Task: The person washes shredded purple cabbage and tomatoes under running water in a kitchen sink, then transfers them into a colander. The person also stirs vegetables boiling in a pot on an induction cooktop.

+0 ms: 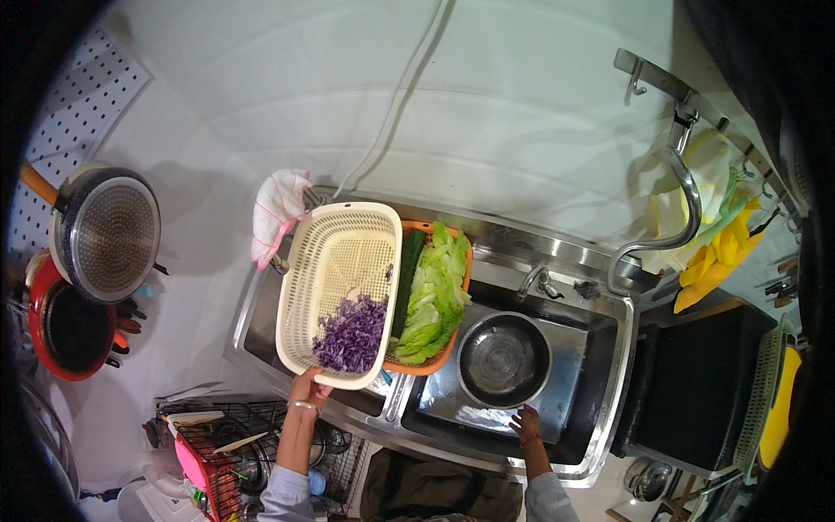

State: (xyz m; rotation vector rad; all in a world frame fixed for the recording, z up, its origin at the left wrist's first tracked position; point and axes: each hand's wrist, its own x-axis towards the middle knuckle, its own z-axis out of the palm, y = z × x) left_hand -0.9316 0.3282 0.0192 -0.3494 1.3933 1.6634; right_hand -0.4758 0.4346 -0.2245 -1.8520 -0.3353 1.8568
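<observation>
My left hand (309, 386) grips the near rim of a cream plastic colander basket (339, 261). Shredded purple cabbage (352, 333) lies in the basket's near end, and a few shreds cling to its right wall. Partly under the basket is an orange basket (468, 261) with green lettuce leaves (430, 307) and a dark green cucumber (408, 280). In the right bowl of the steel sink (603, 417) sits a round metal pan (504, 360). Just below the pan's near rim is my right hand (527, 425), fingers apart and holding nothing; whether a fingertip touches the rim cannot be told.
A faucet (536, 282) stands behind the sink, and a white-and-pink cloth (279, 212) hangs at its left end. Pans (114, 235) hang on the left. Below them stands a wire rack (222, 434) with utensils. Yellow gloves (717, 254) hang at right above a black box (701, 385).
</observation>
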